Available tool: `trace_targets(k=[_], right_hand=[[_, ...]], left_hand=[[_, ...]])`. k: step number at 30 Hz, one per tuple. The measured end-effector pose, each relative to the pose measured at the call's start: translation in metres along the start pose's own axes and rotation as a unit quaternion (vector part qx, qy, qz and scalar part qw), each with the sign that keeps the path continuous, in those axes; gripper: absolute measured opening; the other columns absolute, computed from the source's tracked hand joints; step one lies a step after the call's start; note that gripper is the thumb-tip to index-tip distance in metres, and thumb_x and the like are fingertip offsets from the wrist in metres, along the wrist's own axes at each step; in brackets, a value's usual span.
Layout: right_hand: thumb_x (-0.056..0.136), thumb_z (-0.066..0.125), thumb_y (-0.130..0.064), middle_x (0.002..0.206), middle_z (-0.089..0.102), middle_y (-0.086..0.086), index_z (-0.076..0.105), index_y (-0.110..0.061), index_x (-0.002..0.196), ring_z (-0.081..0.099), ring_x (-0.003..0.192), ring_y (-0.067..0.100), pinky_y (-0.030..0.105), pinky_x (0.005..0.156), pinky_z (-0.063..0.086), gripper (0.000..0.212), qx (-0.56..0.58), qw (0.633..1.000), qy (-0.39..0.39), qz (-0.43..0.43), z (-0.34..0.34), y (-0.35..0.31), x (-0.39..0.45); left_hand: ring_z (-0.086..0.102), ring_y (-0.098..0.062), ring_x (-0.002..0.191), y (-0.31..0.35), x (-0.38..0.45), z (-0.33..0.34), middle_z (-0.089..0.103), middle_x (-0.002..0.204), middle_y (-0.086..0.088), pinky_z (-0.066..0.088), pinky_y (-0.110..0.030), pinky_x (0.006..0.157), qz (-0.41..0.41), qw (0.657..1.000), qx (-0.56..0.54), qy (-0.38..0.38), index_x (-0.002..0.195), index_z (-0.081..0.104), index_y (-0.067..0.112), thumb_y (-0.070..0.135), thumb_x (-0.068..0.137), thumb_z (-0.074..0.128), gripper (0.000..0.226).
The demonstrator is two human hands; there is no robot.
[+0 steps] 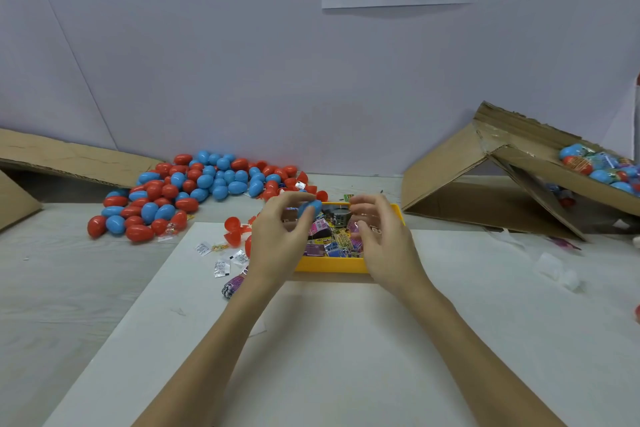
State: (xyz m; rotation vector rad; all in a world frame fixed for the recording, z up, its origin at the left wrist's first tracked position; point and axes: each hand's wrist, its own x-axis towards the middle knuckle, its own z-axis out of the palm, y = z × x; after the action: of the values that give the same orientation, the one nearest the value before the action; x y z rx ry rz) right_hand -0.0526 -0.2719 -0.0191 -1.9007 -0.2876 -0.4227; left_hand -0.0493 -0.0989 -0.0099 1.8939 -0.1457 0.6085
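Observation:
My left hand (277, 236) grips a blue plastic egg (309, 211) between thumb and fingers, held over the yellow tray (329, 264). The tray holds several small colourful packets (332, 239). My right hand (377, 236) hovers over the right side of the tray with curled fingers that pinch a small pinkish clear wrapper (356, 227). Both hands are close together above the tray.
A heap of red and blue eggs (194, 191) lies at the back left. Red egg halves (232, 230) and small sachets (221, 262) lie left of the tray. A tipped cardboard box (502, 184) with wrapped eggs (599, 168) stands right. Cardboard (69, 159) lies left.

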Motion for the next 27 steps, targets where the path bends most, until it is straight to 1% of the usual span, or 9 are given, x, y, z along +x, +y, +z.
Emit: trace_targets(k=[3,7,9,13,17,19,22,24,27], right_hand=[[0.106,0.051,-0.018,0.124,0.064,-0.007,0.066,-0.023,0.122,0.058,0.116,0.005,0.028,0.099,0.051,0.023,-0.132,0.986,-0.062,-0.08,0.009,0.002,-0.005],[0.108,0.034,-0.047,0.153,0.05,-0.005,0.065,-0.036,0.133,0.034,0.147,0.018,0.038,0.118,0.022,0.041,-0.318,0.935,-0.136,-0.079,0.022,0.006,-0.01],[0.109,0.026,-0.05,0.158,0.045,-0.006,0.062,-0.037,0.135,0.027,0.151,0.016,0.037,0.121,0.015,0.046,-0.356,0.919,-0.145,-0.086,0.026,0.007,-0.011],[0.111,0.032,-0.039,0.138,0.061,-0.006,0.068,-0.027,0.128,0.046,0.133,0.017,0.037,0.113,0.026,0.042,-0.365,0.92,-0.107,-0.094,0.027,0.004,-0.012],[0.11,0.041,-0.035,0.113,0.065,0.0,0.072,-0.015,0.115,0.053,0.108,0.018,0.04,0.098,0.043,0.037,-0.277,0.956,-0.068,-0.069,0.023,0.002,-0.01],[0.108,0.042,-0.04,0.113,0.064,-0.002,0.075,-0.02,0.114,0.051,0.109,0.016,0.038,0.098,0.042,0.039,-0.272,0.956,-0.089,-0.066,0.02,0.001,-0.011],[0.108,0.034,-0.049,0.115,0.064,-0.006,0.077,-0.031,0.115,0.05,0.113,0.015,0.037,0.103,0.033,0.048,-0.347,0.926,-0.136,-0.063,0.02,0.0,-0.012],[0.11,0.032,-0.045,0.115,0.066,-0.005,0.077,-0.025,0.116,0.052,0.112,0.017,0.037,0.103,0.033,0.049,-0.348,0.926,-0.136,-0.057,0.02,-0.001,-0.011],[0.11,0.037,-0.033,0.109,0.07,0.002,0.076,-0.011,0.116,0.058,0.105,0.019,0.041,0.1,0.042,0.045,-0.316,0.941,-0.101,-0.064,0.02,0.0,-0.009]], left_hand=[[0.067,-0.006,0.094,-0.002,0.003,-0.004,0.069,0.114,0.001,0.054,-0.011,0.075,-0.01,0.999,-0.011,0.037,0.116,0.075,0.021,0.019,0.097,0.069,0.02],[0.063,0.006,0.091,-0.001,0.003,-0.004,0.069,0.112,0.004,0.051,-0.008,0.071,-0.019,0.998,-0.026,0.051,0.112,0.079,0.02,0.019,0.093,0.073,0.019],[0.061,0.01,0.091,-0.001,0.004,-0.004,0.068,0.112,0.004,0.05,-0.006,0.07,-0.021,0.998,-0.022,0.054,0.112,0.079,0.02,0.02,0.093,0.074,0.02],[0.065,-0.001,0.092,-0.003,0.005,-0.004,0.069,0.113,0.003,0.052,-0.008,0.071,-0.034,0.998,-0.017,0.055,0.112,0.078,0.022,0.021,0.093,0.074,0.019],[0.061,0.013,0.092,-0.005,0.007,-0.006,0.069,0.114,0.001,0.05,-0.005,0.068,-0.04,0.998,-0.006,0.054,0.11,0.079,0.022,0.02,0.094,0.073,0.018],[0.061,0.012,0.092,-0.005,0.008,-0.006,0.069,0.114,0.001,0.049,-0.004,0.067,-0.041,0.998,-0.004,0.054,0.109,0.079,0.023,0.021,0.094,0.073,0.017],[0.065,0.0,0.091,-0.005,0.007,-0.007,0.07,0.115,0.002,0.05,-0.005,0.068,-0.039,0.998,-0.003,0.048,0.108,0.078,0.026,0.022,0.094,0.073,0.015],[0.065,-0.003,0.094,-0.004,0.006,-0.006,0.069,0.117,0.002,0.051,-0.006,0.07,-0.037,0.999,0.004,0.039,0.109,0.077,0.027,0.022,0.094,0.073,0.016],[0.063,-0.002,0.094,-0.004,0.005,-0.004,0.068,0.119,0.001,0.05,-0.003,0.07,-0.031,0.999,0.016,0.033,0.11,0.077,0.026,0.021,0.095,0.072,0.017]])
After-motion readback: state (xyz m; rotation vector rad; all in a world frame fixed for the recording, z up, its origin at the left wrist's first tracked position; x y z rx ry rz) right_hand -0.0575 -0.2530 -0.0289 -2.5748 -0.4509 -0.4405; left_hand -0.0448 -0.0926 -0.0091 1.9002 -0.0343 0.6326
